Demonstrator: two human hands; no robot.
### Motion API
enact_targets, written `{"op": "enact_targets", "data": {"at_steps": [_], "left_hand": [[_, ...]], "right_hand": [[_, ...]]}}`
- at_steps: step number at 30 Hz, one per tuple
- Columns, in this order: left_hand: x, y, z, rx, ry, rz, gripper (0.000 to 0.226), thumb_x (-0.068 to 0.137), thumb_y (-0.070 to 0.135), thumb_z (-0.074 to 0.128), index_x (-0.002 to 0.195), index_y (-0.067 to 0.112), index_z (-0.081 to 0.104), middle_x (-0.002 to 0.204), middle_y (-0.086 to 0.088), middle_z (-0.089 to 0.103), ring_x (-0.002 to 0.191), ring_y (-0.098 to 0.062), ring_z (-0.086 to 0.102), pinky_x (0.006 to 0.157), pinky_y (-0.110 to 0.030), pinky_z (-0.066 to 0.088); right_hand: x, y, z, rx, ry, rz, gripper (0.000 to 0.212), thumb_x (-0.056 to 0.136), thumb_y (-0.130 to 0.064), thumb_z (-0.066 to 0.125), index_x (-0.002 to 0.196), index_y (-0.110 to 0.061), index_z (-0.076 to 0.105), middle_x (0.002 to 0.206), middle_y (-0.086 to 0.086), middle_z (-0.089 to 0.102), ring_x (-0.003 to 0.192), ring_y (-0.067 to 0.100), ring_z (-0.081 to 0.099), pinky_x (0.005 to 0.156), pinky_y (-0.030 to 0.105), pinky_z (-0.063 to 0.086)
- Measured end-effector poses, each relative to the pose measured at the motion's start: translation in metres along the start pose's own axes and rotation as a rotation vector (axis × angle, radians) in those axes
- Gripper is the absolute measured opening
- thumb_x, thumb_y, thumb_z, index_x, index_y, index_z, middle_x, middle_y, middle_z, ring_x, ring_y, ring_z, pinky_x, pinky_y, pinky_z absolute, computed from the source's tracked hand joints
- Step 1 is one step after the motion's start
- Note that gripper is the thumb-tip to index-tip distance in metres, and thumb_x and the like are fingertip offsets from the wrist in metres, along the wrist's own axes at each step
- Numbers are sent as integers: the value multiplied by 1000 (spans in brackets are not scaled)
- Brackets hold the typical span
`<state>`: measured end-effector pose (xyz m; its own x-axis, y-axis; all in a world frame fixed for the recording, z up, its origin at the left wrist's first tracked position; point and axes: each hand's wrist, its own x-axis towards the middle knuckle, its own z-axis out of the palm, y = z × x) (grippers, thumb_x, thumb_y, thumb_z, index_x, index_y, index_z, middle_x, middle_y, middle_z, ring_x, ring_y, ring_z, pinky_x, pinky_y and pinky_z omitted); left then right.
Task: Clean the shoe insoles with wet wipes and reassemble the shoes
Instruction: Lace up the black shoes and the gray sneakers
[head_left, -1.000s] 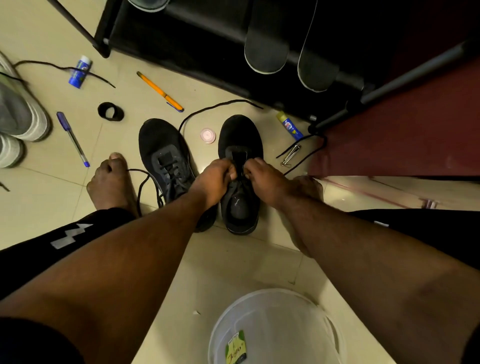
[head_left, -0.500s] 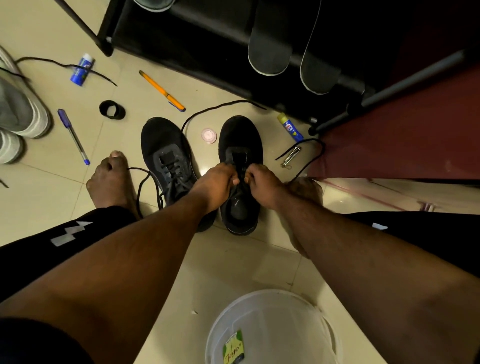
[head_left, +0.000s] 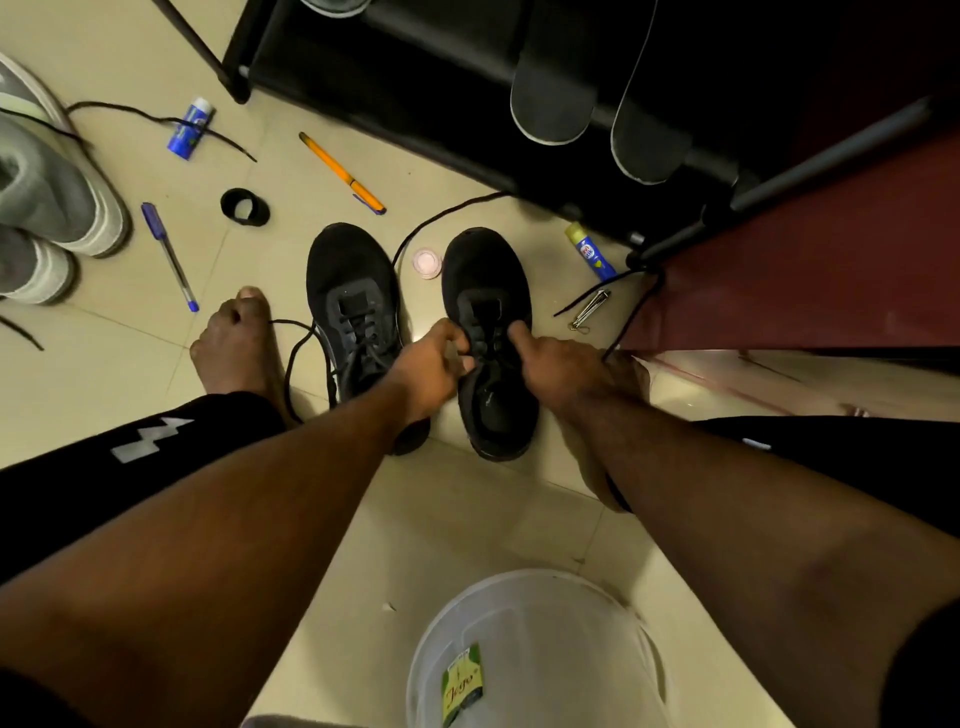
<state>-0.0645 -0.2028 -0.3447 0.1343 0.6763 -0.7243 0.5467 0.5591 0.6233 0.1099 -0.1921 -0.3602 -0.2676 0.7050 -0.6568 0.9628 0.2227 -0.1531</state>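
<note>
Pale tiled floor, black rack along its far edge. Left hand (head_left: 434, 366) and right hand (head_left: 553, 358) both pinched at the lacing of the right black shoe (head_left: 491, 338), mid-floor. Risk: loose lace (head_left: 631, 306) snagging on the nail clipper (head_left: 589, 310), missing an eyelet.

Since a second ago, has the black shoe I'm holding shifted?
No, the black shoe keeps its place beside the pink pot, toe toward the rack.

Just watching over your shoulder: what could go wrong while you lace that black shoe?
The loose lace trails past the nail clipper; a pull by the right hand might drag it. The small pink jar sits close between the shoes and could get knocked. Two insoles remain on the rack, easily forgotten.
</note>
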Motion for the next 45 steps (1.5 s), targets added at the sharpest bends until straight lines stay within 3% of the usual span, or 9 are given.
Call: {"op": "enact_targets", "data": {"at_steps": [4,7,11,18,26,30,36,39,45], "left_hand": [[-13,12,-17,78,-10,-72,9,100,6,49,105,11,54,82,0,51,66,-16,48,49,-17,39],[-32,33,-22,63,-60,-155,15,100,5,42,102,14,54,74,-4,47,53,-16,38,41,-24,33],[-77,71,-31,71,-53,-118,24,97,0,45,84,12,60,70,-9,52,54,-21,43,46,-26,36],[-181,145,-61,-68,55,6,30,97,0,47,75,9,66,59,-8,46,45,-14,38,41,-21,35],[-256,205,-119,-654,-97,268,35,94,6,37,111,-4,66,91,-18,72,75,-26,70,76,-35,60],[-238,206,-117,-629,80,395,30,94,-8,48,117,-2,66,98,-18,74,82,-23,73,81,-33,60],[-208,216,-129,-250,373,496,16,96,25,63,99,16,76,77,-8,67,64,-13,57,61,-27,53],[-202,215,-138,-191,374,514,20,98,26,58,94,17,76,84,1,72,79,-7,65,71,-25,52],[-189,219,-137,-84,277,526,25,98,22,60,91,1,71,66,-6,62,63,-18,62,81,-43,54]], "right_hand": [[-3,8,-16,-33,-77,62,42,97,-21,40,136,-21,24,117,15,61,103,37,60,80,43,43],[-17,-3,-37,225,-78,101,21,99,-33,41,114,-19,42,112,16,62,101,35,60,80,40,45],[-63,-23,-91,466,-62,21,5,90,-16,56,85,-18,57,100,12,66,95,31,61,78,34,47],[-187,-52,-204,982,-50,28,22,97,-5,48,78,-14,56,60,3,50,45,10,44,36,17,36],[-248,-63,-269,1554,37,-205,32,99,1,39,100,-11,69,88,6,72,71,14,67,69,31,56],[-226,-63,-269,1435,297,-191,20,94,-2,55,98,-15,69,88,2,74,72,12,67,63,24,53],[-191,-59,-284,1334,615,-215,13,87,-16,70,84,-28,76,77,-3,73,68,12,65,63,27,53],[-181,-61,-295,1237,652,-260,18,83,-15,75,78,-32,76,87,-3,73,83,23,70,74,38,57],[-175,-47,-297,1154,706,-368,19,78,-7,77,82,-26,76,83,-1,74,82,13,69,76,30,55]]}}
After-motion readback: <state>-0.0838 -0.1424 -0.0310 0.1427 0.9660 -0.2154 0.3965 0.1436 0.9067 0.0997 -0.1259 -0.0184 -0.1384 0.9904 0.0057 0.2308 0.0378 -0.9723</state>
